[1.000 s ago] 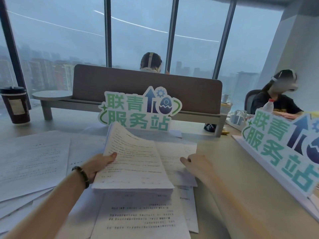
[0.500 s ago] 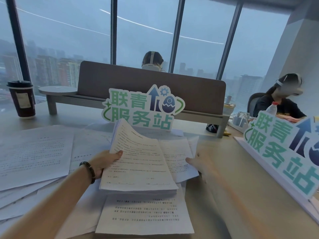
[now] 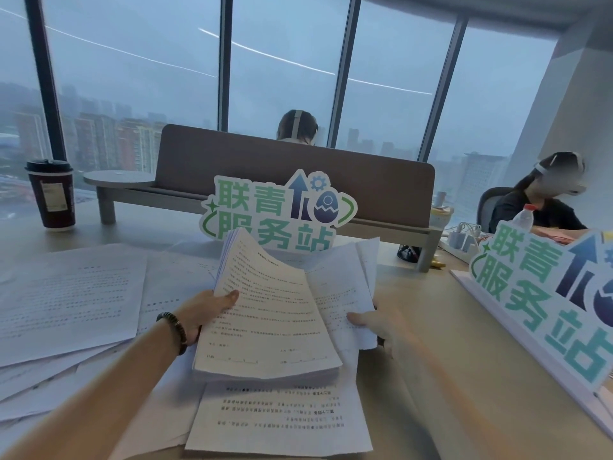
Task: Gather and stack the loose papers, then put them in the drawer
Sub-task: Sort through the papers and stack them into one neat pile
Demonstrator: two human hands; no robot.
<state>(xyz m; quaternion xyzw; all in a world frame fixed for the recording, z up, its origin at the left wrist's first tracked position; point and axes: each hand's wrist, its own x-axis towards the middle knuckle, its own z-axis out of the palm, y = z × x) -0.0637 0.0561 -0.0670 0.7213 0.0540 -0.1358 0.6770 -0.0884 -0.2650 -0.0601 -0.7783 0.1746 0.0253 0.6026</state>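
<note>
My left hand [image 3: 205, 312] grips the left edge of a thick stack of printed papers [image 3: 265, 320], thumb on top, and holds it tilted above the desk. My right hand [image 3: 381, 327] holds a second, thinner bunch of sheets [image 3: 348, 287] by its near edge, lifted just right of the stack and tucked partly under it. Loose printed sheets [image 3: 69, 293] lie spread across the left of the desk. One more sheet [image 3: 282, 416] lies flat below the stack. No drawer is in view.
A green-lettered sign [image 3: 275, 210] stands behind the papers and a second sign [image 3: 547, 293] on a white base lines the right side. A dark coffee cup [image 3: 51, 194] stands far left. A brown divider [image 3: 298, 167] crosses the desk; two people sit beyond.
My right hand has lifted the sheets on the right off the desk and brought them up against the stack. The stack in my left hand has risen slightly.
</note>
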